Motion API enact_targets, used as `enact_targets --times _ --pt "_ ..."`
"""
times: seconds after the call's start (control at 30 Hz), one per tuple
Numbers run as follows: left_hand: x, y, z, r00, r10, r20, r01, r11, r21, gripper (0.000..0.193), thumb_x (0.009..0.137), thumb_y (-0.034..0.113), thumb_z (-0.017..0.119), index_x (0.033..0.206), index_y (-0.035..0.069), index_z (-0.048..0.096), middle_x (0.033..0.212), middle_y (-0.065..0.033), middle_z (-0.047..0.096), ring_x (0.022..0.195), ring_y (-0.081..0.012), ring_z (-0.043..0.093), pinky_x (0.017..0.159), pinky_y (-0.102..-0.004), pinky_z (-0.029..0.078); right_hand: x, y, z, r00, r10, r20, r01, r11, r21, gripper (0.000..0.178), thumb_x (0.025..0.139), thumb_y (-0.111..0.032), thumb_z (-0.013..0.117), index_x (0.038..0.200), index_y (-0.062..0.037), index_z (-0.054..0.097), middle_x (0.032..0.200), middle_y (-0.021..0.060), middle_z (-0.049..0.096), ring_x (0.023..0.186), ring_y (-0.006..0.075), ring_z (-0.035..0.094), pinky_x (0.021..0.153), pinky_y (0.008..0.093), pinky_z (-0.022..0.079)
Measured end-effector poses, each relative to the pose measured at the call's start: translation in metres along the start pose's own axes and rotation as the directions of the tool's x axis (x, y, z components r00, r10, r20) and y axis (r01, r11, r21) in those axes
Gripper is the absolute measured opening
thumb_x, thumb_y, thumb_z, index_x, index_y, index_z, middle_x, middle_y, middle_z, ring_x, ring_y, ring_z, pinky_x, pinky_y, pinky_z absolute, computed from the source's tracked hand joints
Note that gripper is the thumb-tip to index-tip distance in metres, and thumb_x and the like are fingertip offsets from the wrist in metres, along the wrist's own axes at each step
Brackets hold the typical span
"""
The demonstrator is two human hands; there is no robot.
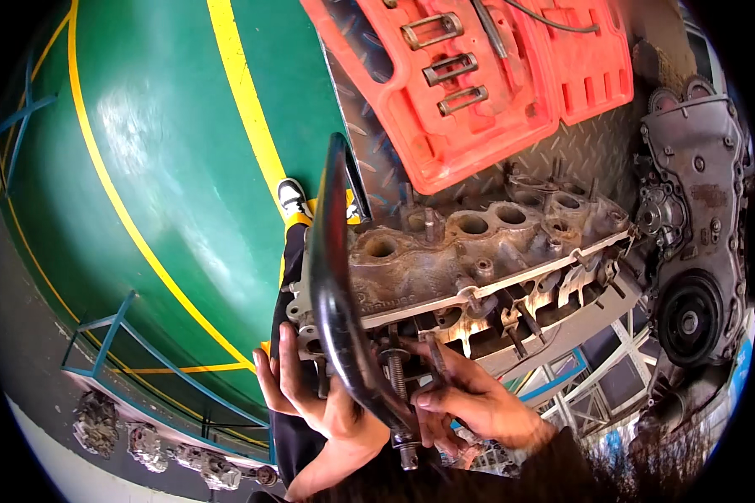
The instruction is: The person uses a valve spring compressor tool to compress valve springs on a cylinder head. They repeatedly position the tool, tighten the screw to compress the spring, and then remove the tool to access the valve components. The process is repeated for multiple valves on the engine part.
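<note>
A black C-shaped valve spring compressor (337, 310) arches over the left end of a dirty cylinder head (428, 268). Its threaded screw (398, 381) points down at the head's near side. My left hand (331, 411) is behind the compressor's curved frame, fingers stretched up and apart beside the head's left end; the frame hides its thumb side. With bent fingers and the thumb drawn in, my right hand (482, 407) closes at the screw's right side. What lies between those fingertips is partly hidden. Valve stems and ports show along the head's near face.
An open red tool case (470, 142) holding several slotted metal adapters (450, 69) lies on a diamond-plate bench top (600, 155). At the right stands an engine block with a black pulley (689, 320). Green floor (159, 184) with yellow lines stretches leftward; blue rails (189, 381) border it.
</note>
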State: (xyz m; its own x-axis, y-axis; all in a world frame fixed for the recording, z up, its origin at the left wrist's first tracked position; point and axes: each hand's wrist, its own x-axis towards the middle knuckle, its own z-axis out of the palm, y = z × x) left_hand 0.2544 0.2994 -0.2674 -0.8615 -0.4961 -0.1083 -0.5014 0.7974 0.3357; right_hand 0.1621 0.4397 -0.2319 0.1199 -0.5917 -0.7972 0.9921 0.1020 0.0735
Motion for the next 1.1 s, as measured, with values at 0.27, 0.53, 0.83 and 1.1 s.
enact_targets --times 0.27,0.53,0.83,1.1 --pt "-0.017 -0.010 0.001 0.986 -0.064 0.153 0.069 0.997 -0.022 0.021 0.095 0.026 0.060 0.100 0.011 0.073 0.128 -0.0245 0.062 0.126 -0.0412 0.053 0.109 -0.0607 0.033 0.004 0.003 -0.007 0.998 -0.023 0.063 0.024 1.000 -0.008 0.060 0.101 -0.007 0.044 0.155 -0.0054 0.016 0.072 0.0076 0.062 0.049 0.0103 0.054 0.043 0.0223 0.040" --pt "-0.023 -0.012 0.000 0.960 -0.135 0.246 0.166 0.979 -0.114 0.016 0.091 0.021 0.063 0.098 0.013 0.075 0.129 -0.0257 0.061 0.128 -0.0450 0.052 0.110 -0.0622 0.031 0.008 0.011 -0.001 0.999 -0.031 -0.015 0.032 0.998 0.050 0.067 0.099 -0.001 0.045 0.158 -0.0069 0.014 0.071 0.0082 0.060 0.053 0.0127 0.055 0.048 0.0248 0.044" --pt "-0.004 -0.013 -0.002 0.988 0.078 0.130 -0.041 0.963 -0.265 0.016 0.089 -0.006 0.064 0.104 -0.010 0.068 0.096 -0.0216 0.070 0.086 -0.0267 0.070 0.081 -0.0358 0.058 0.011 0.013 -0.001 0.998 -0.066 -0.008 0.067 0.991 0.119 0.062 0.100 -0.005 0.046 0.156 -0.0061 0.022 0.067 0.0072 0.059 0.048 0.0106 0.051 0.045 0.0215 0.039" --pt "-0.025 -0.013 0.007 0.979 -0.141 0.145 0.175 0.952 -0.252 0.034 0.087 0.023 0.070 0.117 0.006 0.070 0.138 -0.0349 0.049 0.122 -0.0461 0.051 0.101 -0.0561 0.041 0.011 0.017 0.007 0.985 -0.142 -0.100 0.143 0.990 0.002 0.058 0.101 -0.004 0.047 0.154 -0.0043 0.026 0.067 0.0055 0.056 0.051 0.0103 0.050 0.047 0.0230 0.041"
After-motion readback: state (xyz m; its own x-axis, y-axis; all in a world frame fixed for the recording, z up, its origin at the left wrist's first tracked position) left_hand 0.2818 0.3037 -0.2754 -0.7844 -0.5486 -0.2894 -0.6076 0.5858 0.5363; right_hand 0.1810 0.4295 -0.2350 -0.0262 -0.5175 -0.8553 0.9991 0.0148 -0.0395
